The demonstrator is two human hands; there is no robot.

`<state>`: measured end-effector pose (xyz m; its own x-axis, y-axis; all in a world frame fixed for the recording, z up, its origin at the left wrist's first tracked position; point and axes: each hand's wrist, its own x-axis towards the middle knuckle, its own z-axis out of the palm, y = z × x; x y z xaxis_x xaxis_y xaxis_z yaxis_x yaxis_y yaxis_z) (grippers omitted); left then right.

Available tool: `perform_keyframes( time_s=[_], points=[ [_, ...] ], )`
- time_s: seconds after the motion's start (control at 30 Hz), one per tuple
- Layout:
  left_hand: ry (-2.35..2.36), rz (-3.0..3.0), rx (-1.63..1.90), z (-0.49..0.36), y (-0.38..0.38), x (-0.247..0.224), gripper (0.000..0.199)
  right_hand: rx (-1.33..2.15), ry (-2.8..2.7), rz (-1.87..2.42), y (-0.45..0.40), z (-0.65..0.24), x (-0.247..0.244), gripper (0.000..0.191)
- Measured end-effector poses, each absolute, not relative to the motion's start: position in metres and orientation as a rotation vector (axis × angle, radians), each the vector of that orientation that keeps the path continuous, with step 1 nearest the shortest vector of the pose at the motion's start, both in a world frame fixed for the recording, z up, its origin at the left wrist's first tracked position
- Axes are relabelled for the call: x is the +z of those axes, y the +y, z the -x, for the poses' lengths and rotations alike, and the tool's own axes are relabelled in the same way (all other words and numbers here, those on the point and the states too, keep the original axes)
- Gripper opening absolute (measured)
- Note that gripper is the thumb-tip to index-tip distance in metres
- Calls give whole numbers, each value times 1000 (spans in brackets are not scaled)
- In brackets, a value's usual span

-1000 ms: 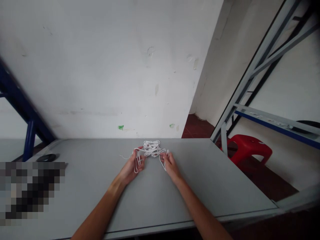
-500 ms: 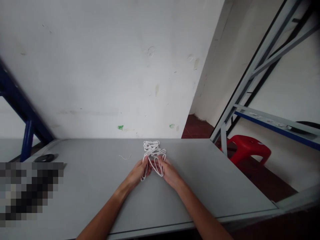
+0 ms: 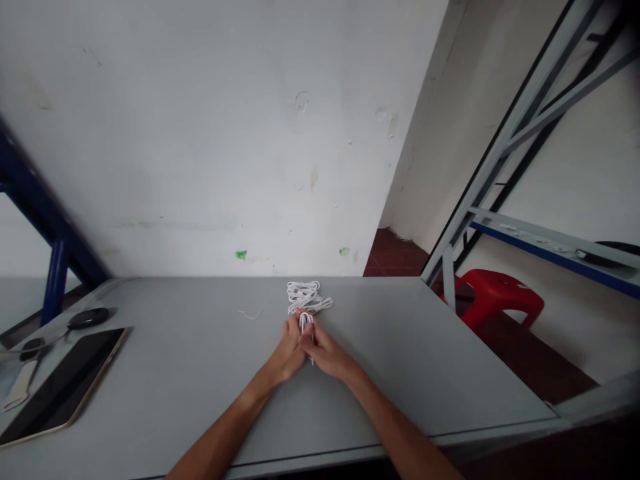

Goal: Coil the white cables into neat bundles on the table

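A bunched loop of thin white cord (image 3: 306,320) is squeezed between my two hands over the middle of the table. My left hand (image 3: 290,347) is closed around its left side. From the right, my right hand (image 3: 324,347) grips the same bundle, its thumb across the front, and the hands touch. A short end of cord pokes out below the fingers. Just beyond lie folded bundles of white cord (image 3: 304,293) on the tabletop; whether they join the held piece is hidden by my fingers.
On the grey table (image 3: 200,373), a tablet (image 3: 65,387) and a round black object (image 3: 89,318) lie at the left. A thin loose thread (image 3: 250,314) rests left of the cord. A white wall (image 3: 225,133) rises behind. Beyond the right edge stand a red stool (image 3: 495,293) and a metal frame (image 3: 465,207).
My hands have come together, the right one moving left. The cord loops that hung spread between them are now gathered into a tight bundle.
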<state>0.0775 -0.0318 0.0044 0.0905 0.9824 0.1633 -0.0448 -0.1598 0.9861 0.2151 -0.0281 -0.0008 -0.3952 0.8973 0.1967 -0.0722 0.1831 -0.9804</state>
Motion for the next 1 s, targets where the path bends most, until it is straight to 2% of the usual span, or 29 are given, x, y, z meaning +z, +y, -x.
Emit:
perform_keyframes(
  time_s=[0.13, 0.23, 0.33, 0.5, 0.63, 0.77, 1.0],
  points=[
    [934, -1353, 1140, -68, -31, 5, 48, 1336, -1703, 776, -30, -221, 1, 99],
    [890, -1411, 1050, -62, -29, 7, 59, 1241, -1792, 834, -29, -223, -1, 106],
    [957, -1543, 1023, -62, -29, 10, 52, 1013, -1877, 897, -28, -222, -8, 92],
    [1043, -1584, 1154, -67, -30, 9, 19, 687, -2056, 984, -28, -217, -20, 79],
    [1186, -1748, 1111, -67, -25, 2, 26, 549, -2194, 1100, -30, -216, -11, 68],
    [1371, -1895, 1054, -65, -19, -4, 31, 450, -2290, 1226, -34, -217, 6, 45],
    [1392, -1965, 1023, -60, -17, 5, 36, 309, -2265, 1408, -39, -216, 8, 21]
  ],
)
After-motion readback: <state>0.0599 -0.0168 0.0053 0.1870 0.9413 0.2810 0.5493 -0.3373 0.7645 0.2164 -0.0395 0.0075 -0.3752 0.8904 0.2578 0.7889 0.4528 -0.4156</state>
